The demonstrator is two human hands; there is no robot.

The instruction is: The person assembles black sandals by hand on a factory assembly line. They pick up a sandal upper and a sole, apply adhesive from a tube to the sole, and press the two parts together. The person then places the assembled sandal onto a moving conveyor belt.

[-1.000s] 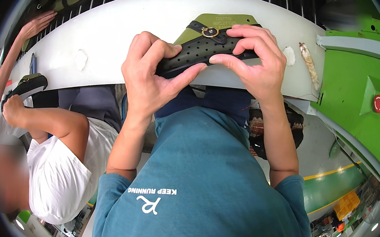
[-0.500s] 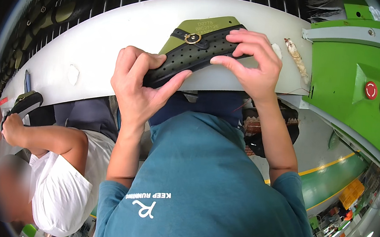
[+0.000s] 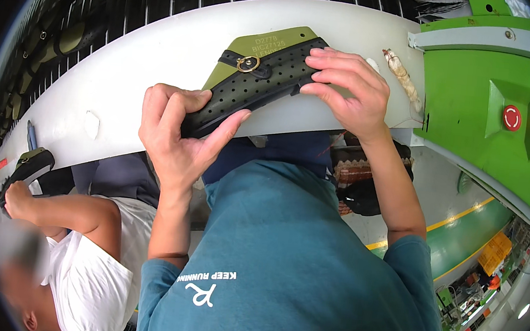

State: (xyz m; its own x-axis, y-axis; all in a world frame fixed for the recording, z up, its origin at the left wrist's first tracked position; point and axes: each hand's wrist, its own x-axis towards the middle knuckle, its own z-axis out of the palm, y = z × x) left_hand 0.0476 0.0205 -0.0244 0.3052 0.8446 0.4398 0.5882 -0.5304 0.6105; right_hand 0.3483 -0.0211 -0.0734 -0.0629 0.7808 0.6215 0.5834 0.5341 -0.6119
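A dark shoe upper point(image 3: 256, 88) dotted with small holes is stretched over an olive-green shoe last point(image 3: 223, 72), tilted above the white worktop. A black strap with a round gold buckle point(image 3: 248, 64) crosses its side. My left hand point(image 3: 176, 125) grips the lower-left end, thumb along the near edge and fingers bent over the top. At the upper-right end my right hand point(image 3: 352, 91) pinches the shoe, fingers on the perforated side and thumb by the bottom edge. The palms hide both ends partly.
A green machine with a red push button point(image 3: 512, 118) stands to the right. A wrapped cream-coloured stick point(image 3: 402, 76) lies on the white worktop point(image 3: 132, 89). Dark slats run behind, with more shoes on them at left. A co-worker in a white shirt point(image 3: 95, 270) handles another shoe point(image 3: 32, 165).
The shoe and both my hands sit slightly further left in the picture, as does the machine. My grip looks much the same, with the right fingers closer together.
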